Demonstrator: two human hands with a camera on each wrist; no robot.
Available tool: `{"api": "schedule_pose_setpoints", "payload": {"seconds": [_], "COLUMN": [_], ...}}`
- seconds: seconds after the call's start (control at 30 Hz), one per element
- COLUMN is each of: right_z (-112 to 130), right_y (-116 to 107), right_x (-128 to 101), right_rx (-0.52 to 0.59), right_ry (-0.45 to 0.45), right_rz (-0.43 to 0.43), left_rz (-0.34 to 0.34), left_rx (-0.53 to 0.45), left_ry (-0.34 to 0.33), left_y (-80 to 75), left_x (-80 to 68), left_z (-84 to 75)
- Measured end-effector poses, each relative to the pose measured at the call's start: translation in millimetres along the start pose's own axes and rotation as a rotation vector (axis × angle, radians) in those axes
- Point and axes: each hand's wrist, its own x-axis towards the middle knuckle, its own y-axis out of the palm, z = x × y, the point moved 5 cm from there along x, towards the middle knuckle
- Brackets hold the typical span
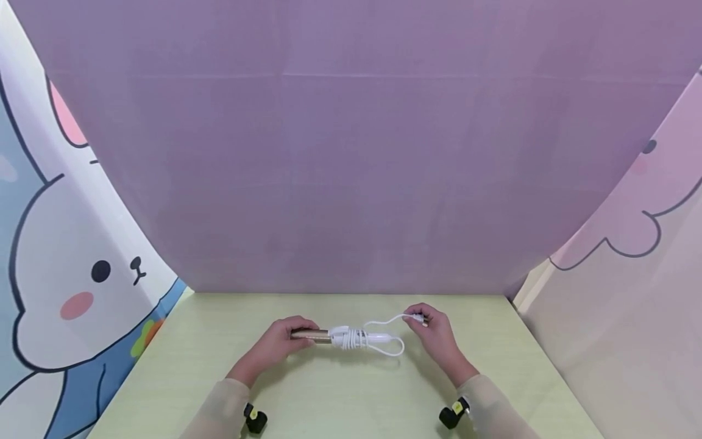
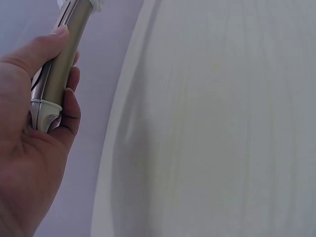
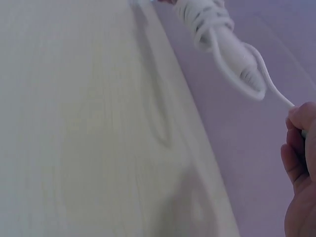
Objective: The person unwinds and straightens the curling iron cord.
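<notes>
Holding one gold wand (image 1: 309,335) by its end, the left hand (image 1: 280,342) wraps thumb and fingers around it above the green table (image 1: 340,396). One white cord (image 1: 356,337) is coiled on the wand beside this grip. The right hand (image 1: 433,334) pinches the cord's free end (image 1: 415,317). Bare table lies all around both hands; the purple backdrop (image 1: 351,152) stands just behind them.

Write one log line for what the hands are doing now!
left hand: grips gold wand | right hand: pinches white cord end | cord: partly wound on wand | place: above green table
</notes>
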Motion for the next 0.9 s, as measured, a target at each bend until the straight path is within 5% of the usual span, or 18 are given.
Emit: {"api": "schedule_pose_setpoints", "payload": {"seconds": [0.37,0.67,0.9], "right_z": [-33.9,-33.4,-27.7], "right_y": [8.9,21.6,23.3], "right_x": [-3.3,-21.7,-30.9], "right_rx": [-0.095,-0.099,-0.108], "right_ry": [0.042,0.039,0.068], "right_rz": [0.105,0.316,0.385], "left_rz": [-0.034,-0.111,-0.154], "left_rx": [-0.039,-0.060,-0.055], "left_ry": [-0.040,-0.061,-0.060], "left_y": [-5.7,-12.9,-14.4], "left_x": [0.7,6.2,6.9], "left_z": [-5.8,-5.3,-4.5]}}
